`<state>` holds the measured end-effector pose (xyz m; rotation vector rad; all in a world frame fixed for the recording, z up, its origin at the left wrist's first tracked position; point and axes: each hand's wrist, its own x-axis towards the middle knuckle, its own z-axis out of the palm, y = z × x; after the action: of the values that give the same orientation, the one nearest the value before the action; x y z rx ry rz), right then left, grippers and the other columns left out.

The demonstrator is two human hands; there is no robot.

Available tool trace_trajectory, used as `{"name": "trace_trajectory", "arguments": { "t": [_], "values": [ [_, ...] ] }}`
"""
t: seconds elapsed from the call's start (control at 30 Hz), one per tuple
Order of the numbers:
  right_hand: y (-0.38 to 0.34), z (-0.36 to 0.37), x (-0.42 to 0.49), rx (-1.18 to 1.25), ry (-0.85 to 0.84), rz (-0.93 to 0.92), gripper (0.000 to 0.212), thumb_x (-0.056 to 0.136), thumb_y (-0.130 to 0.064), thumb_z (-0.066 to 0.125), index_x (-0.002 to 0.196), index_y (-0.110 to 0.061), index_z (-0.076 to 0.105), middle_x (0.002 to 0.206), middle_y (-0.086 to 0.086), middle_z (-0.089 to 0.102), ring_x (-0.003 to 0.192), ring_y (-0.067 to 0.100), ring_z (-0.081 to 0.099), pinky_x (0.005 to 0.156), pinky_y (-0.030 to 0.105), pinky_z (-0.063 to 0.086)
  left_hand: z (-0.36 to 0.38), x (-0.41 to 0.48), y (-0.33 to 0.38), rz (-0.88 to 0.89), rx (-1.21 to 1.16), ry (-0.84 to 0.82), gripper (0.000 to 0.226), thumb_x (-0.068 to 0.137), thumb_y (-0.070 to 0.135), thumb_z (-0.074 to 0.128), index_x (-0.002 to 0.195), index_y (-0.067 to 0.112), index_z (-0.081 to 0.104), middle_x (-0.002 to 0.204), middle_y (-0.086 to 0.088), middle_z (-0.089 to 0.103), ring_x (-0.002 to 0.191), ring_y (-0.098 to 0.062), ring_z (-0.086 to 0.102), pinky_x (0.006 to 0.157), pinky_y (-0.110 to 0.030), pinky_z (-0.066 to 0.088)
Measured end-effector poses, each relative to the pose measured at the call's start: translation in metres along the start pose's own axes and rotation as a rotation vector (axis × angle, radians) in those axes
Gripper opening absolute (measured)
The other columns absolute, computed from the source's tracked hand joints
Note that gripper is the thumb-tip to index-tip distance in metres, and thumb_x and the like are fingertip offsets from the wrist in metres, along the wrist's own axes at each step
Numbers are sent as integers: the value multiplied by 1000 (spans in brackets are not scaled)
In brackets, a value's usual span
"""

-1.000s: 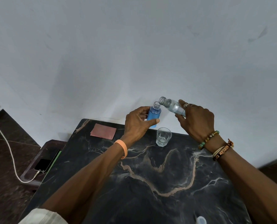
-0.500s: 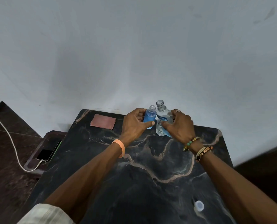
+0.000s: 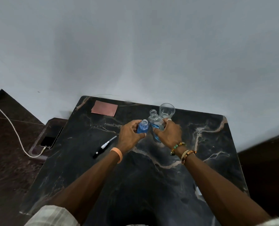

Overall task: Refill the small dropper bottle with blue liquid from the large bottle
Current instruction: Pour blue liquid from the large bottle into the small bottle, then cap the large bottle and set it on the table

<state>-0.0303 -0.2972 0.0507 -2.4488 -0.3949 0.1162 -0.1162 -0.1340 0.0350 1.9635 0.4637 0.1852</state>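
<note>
The dark marble worktop (image 3: 151,176) carried everything, pushed against a pale wall. Near its far edge the right hand (image 3: 169,133) was closed around the large bottle (image 3: 155,123), which stood upright and uncapped, mostly clear, with only a little blue showing low in its body. Just beside it, the left hand (image 3: 129,136) gripped the small dropper bottle (image 3: 143,127), also upright and open-necked, blue nearly to the shoulder. The two bottles were close together, perhaps touching; I could not tell. Both seemed to rest on the worktop or just above it.

Judged from this, pouring was over and the bottles were being set down. The next move would call for freeing a hand to fetch the dropper (image 3: 105,146), lying left of the left hand, and seating it in the small neck without tipping the bottle. An empty-looking glass (image 3: 166,110) stood behind the large bottle, and a pink cloth (image 3: 105,108) lay at the far left corner.
</note>
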Motion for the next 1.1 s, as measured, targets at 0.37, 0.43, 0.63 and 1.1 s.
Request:
{"name": "trace_trajectory", "arguments": {
  "t": [0.37, 0.43, 0.63, 1.1],
  "values": [
    [18, 30, -9, 65, -45, 56, 45, 74, -37, 80, 111, -18, 63, 102, 1, 72, 88, 16, 68, 67, 20, 53, 6, -8, -31, -131, 21, -22, 53, 68, 10, 87, 113, 16, 60, 113, -1, 69, 103, -16, 66, 94, -39, 55],
    [20, 33, -11, 60, -49, 57, 44, 72, -39, 80, 108, -20, 63, 100, 0, 72, 87, 17, 68, 69, 27, 58, 8, -9, -35, -151, 24, -33, 52, 68, 10, 87, 112, 17, 59, 112, 0, 70, 103, -15, 66, 94, -38, 55],
    [27, 39, -17, 37, -87, 56, 38, 72, -38, 80, 101, -24, 61, 93, -5, 68, 81, 12, 64, 69, 26, 56, 13, -12, -48, -184, 75, -53, 50, 67, 13, 88, 106, 21, 58, 109, 4, 69, 100, -10, 66, 87, -25, 54],
    [28, 42, -21, 36, -96, 62, 36, 71, -36, 79, 100, -24, 62, 90, -6, 69, 79, 11, 65, 72, 35, 59, 11, -18, -61, -186, 114, -102, 62, 69, 12, 87, 122, 18, 54, 120, -3, 66, 108, -16, 64, 95, -34, 54]
  ]
}}
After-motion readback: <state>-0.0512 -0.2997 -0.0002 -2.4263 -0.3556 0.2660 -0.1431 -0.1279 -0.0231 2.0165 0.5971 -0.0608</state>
